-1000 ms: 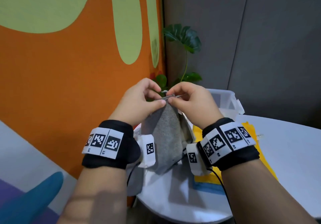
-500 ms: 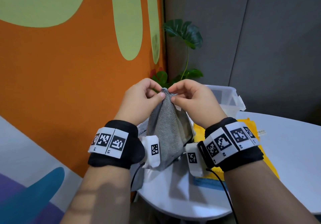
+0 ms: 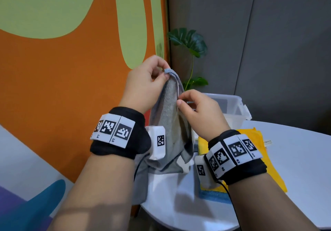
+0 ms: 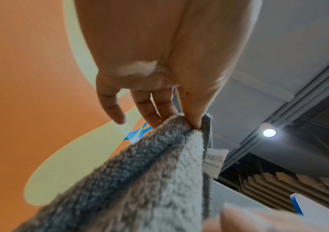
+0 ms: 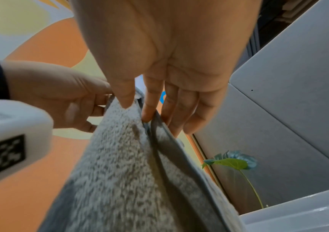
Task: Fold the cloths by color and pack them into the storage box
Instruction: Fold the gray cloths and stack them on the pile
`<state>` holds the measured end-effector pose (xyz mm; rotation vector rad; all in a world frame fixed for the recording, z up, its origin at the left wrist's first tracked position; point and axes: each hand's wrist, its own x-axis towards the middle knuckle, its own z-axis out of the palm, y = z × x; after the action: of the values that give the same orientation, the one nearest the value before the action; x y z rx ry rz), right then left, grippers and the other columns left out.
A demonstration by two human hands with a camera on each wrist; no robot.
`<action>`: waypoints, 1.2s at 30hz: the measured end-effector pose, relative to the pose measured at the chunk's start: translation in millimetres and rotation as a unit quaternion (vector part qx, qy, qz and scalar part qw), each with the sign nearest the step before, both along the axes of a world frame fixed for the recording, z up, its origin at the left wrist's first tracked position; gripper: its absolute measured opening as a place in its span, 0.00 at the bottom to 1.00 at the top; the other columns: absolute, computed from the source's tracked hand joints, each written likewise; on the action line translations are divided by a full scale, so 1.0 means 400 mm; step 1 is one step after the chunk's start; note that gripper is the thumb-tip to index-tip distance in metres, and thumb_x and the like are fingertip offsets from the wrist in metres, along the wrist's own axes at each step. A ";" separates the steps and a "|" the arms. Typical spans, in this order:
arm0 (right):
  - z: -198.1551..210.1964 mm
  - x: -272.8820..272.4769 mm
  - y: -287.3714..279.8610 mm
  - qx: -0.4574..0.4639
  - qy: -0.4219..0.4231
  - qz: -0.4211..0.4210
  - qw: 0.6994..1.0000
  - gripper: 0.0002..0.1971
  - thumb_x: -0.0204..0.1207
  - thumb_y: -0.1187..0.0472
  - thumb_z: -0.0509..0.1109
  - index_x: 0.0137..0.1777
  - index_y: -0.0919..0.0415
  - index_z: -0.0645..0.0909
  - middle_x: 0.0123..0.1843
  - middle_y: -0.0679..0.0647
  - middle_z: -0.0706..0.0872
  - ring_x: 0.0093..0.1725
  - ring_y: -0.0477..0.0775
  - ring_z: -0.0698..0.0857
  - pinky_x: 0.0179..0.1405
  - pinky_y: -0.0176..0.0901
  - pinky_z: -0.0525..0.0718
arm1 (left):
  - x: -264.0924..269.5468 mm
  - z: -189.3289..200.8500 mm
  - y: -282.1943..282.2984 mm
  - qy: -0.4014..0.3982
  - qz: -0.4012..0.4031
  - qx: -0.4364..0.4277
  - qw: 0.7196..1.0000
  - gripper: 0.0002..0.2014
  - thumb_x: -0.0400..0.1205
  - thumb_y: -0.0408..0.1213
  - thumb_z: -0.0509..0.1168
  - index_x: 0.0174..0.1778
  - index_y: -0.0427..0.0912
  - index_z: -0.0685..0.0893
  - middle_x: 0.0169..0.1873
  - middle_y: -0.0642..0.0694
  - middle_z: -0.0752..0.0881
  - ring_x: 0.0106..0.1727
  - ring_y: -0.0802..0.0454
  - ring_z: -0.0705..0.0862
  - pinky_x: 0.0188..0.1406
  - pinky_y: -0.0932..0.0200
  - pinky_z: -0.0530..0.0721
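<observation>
A grey terry cloth (image 3: 170, 119) hangs in the air above the white table (image 3: 295, 159). My left hand (image 3: 165, 73) pinches its top corner between thumb and forefinger; the wrist view shows the same corner of the grey cloth (image 4: 159, 164) pinched by the left hand (image 4: 189, 120). My right hand (image 3: 180, 99) pinches the cloth's edge a little lower, thumb and forefinger either side of the hem of the grey cloth (image 5: 124, 164), as the right wrist view of that hand (image 5: 138, 111) shows. A clear storage box (image 3: 232, 107) stands behind the hands. Its inside is mostly hidden.
A yellow cloth (image 3: 258, 141) lies on a blue cloth (image 3: 213, 195) on the table to the right. A green plant (image 3: 189, 44) stands in the corner behind the box. An orange and green wall (image 3: 71, 69) runs along the left.
My left hand has risen with the cloth's corner. My right hand has slid down along the cloth's edge, so the hands are now apart.
</observation>
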<state>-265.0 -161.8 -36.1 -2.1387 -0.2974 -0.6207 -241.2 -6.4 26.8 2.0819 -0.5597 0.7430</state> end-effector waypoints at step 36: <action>0.031 -0.009 -0.087 -0.160 0.128 -0.111 0.972 0.11 0.75 0.53 0.67 0.33 0.52 0.72 0.33 0.50 0.78 0.36 0.53 0.80 0.31 0.43 0.76 | 0.137 0.185 0.173 -0.027 0.241 -0.141 0.960 0.04 0.84 0.38 0.61 0.52 0.49 0.80 0.36 0.55 0.78 0.36 0.54 0.77 0.36 0.62 0.72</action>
<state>-268.6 -196.4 -23.6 -2.5558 -0.0141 -0.4353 -186.4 63.0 100.8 1.9441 0.0416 1.0906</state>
